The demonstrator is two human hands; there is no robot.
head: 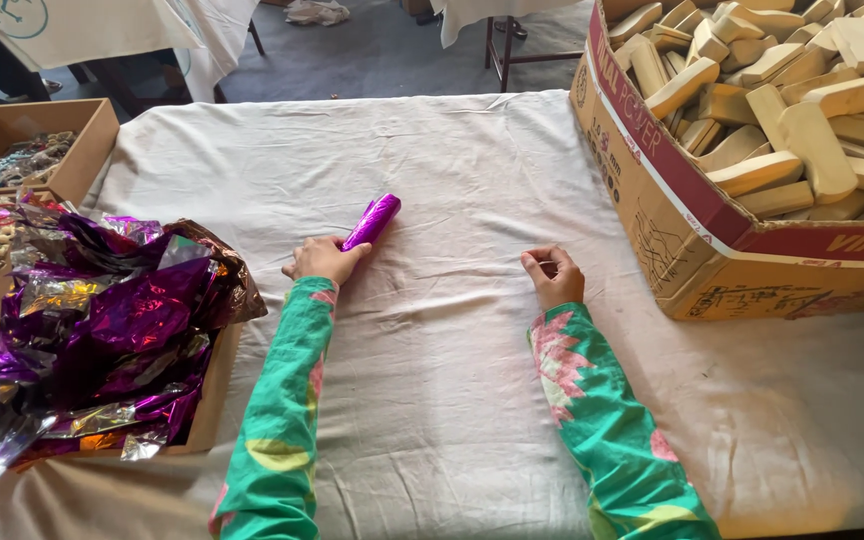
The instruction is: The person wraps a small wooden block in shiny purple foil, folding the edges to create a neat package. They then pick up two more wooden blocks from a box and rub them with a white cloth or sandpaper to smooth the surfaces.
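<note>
Head view: left hand [324, 260] clamped on the near end of a purple foil-wrapped piece [372, 221] lying on the white cloth [452, 400], likely steadying it. Right hand [552, 275] loosely curled, empty. Foil sheets [102, 330] left; box of wooden blocks [752, 150] far right, both within reach.

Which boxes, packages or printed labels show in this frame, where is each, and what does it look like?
Large cardboard box: right, brown with a red printed band, full of wooden blocks.
Small cardboard box: far left, plain brown, holding beaded pieces.
Foil-wrapped piece: centre, shiny purple cylinder at the left hand.
</note>
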